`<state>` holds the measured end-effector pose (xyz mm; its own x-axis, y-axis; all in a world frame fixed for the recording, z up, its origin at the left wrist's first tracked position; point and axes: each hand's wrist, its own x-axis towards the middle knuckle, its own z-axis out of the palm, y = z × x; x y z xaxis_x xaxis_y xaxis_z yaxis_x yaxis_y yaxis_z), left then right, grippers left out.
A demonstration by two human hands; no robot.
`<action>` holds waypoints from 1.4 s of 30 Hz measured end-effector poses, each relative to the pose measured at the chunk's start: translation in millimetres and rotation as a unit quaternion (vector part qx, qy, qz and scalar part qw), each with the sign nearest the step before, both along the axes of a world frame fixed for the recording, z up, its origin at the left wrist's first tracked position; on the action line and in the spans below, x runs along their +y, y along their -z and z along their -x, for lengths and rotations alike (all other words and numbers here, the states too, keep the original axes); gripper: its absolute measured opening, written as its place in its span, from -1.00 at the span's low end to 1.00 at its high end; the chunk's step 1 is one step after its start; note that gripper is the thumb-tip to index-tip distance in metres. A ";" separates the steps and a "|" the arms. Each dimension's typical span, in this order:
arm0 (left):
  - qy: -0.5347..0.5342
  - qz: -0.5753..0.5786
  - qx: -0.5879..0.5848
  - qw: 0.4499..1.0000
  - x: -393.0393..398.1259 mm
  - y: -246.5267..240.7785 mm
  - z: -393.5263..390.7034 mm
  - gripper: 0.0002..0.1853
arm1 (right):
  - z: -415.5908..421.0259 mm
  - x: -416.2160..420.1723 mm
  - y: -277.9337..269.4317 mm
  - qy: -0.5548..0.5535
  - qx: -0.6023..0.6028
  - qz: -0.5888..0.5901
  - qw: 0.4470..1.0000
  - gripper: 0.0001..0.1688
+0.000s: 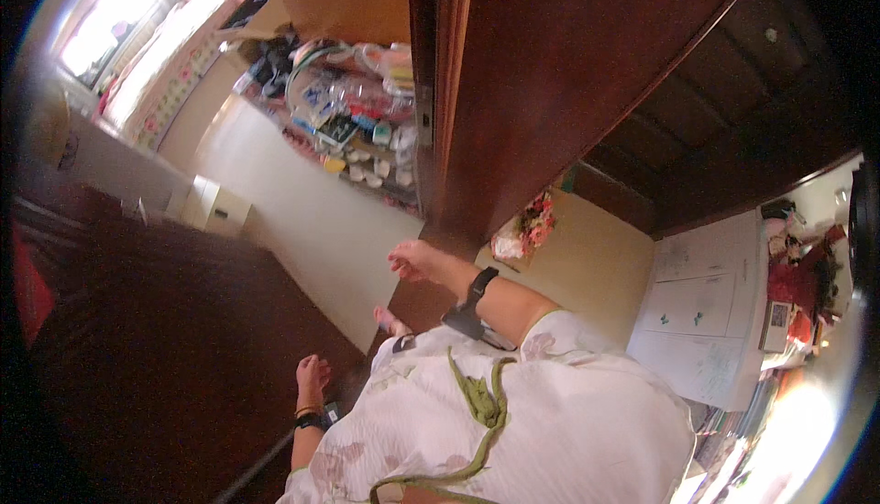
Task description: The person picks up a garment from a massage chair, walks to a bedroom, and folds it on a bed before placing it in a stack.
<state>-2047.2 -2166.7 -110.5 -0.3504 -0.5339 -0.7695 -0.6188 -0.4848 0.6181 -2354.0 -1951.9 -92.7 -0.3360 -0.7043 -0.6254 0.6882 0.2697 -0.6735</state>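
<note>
My left hand, with a black wristband and a thin bracelet below it, hangs beside a dark brown wooden surface. Its fingers are loosely curled, and nothing shows in them. My right hand, also with a dark band on the wrist, is raised in front of my body near the foot of a dark wooden door frame. Its fingers are bent and hold nothing visible. A white patterned garment with a green fabric tie covers my body. A bare foot shows beyond its hem.
Past the doorway, bags and assorted goods lie heaped beside a pale floor. A bed stands near a bright window. To the right are a dark panelled door, pink flowers and a white cabinet with things on top.
</note>
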 end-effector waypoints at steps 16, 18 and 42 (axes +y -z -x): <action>0.069 0.009 0.114 0.991 -183.7 -1.2 134.0 -0.72 | 54.5 -153.9 -18.0 0.032 0.065 -0.012 0.997 -0.77; 0.050 0.031 0.086 0.995 -195.9 4.5 150.9 -0.77 | 66.9 -174.5 -31.8 0.032 0.071 -0.044 0.996 -0.80; -0.095 0.031 0.038 0.994 -413.2 -39.4 340.4 -0.75 | 313.5 -499.3 9.7 -0.122 -0.107 0.019 0.987 -0.82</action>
<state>-2387.6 -2579.9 -71.2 -0.2946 -0.6413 -0.7085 -0.4708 -0.5478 0.6916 -2667.5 -2451.2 -102.4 -0.0166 -0.7726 -0.6347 0.7343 0.4214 -0.5322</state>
